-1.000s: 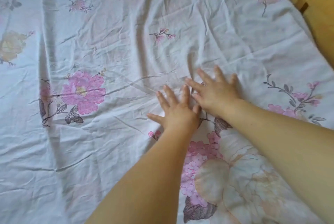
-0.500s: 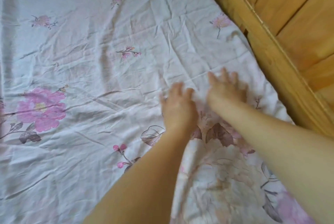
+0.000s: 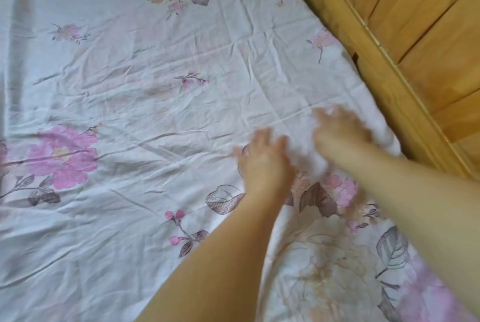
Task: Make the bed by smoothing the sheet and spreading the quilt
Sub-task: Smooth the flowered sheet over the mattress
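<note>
In the last second my hands have swept from the middle of the sheet toward its edge at about 3 o'clock, and the wooden bed frame that was barely in view now fills the 1 to 3 o'clock corner. My left hand lies on the cloth just left of my right hand, which sits near the sheet's edge, close beside the frame. Both are blurred with motion; the fingers look spread and flat on the fabric, pinching nothing, though I cannot make out each finger. I judge this stroke of smoothing nearly spent at the edge, while creases remain across the sheet from 9 to 12 o'clock. The quilt is not in sight. I can read no writing or label, only printed flowers.
</note>
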`<move>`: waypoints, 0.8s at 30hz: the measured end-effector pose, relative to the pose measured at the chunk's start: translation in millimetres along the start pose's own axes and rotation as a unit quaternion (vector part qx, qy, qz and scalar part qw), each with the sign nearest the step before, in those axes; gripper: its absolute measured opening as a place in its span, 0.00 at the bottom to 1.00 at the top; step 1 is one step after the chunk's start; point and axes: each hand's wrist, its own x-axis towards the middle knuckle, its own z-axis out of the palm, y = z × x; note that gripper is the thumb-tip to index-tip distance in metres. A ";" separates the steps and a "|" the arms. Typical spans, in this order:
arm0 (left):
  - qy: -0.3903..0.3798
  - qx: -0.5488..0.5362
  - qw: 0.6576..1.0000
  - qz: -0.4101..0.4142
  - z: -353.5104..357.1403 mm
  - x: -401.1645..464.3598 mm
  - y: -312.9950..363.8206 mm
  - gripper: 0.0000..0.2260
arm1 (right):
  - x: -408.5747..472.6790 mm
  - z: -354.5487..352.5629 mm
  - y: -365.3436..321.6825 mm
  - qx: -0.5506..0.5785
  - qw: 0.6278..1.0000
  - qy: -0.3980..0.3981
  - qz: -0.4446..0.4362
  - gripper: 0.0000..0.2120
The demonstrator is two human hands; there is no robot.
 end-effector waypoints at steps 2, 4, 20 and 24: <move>0.008 0.035 0.993 -0.109 5.6 -7.4 -16.9 0.22 | -15.3 19.7 -13.1 0.023 0.991 -0.021 -0.129 0.26; -0.037 0.039 0.994 -0.092 17.3 -15.9 -14.5 0.23 | -17.9 33.5 -7.6 0.021 0.986 -0.048 -0.155 0.28; -0.120 0.093 0.988 -0.034 64.6 -96.0 23.8 0.28 | -102.2 66.9 110.3 0.036 0.995 -0.089 -0.036 0.32; -0.121 0.083 0.988 -0.049 81.9 -122.4 38.6 0.25 | -125.0 54.5 130.5 0.014 0.996 -0.067 0.055 0.27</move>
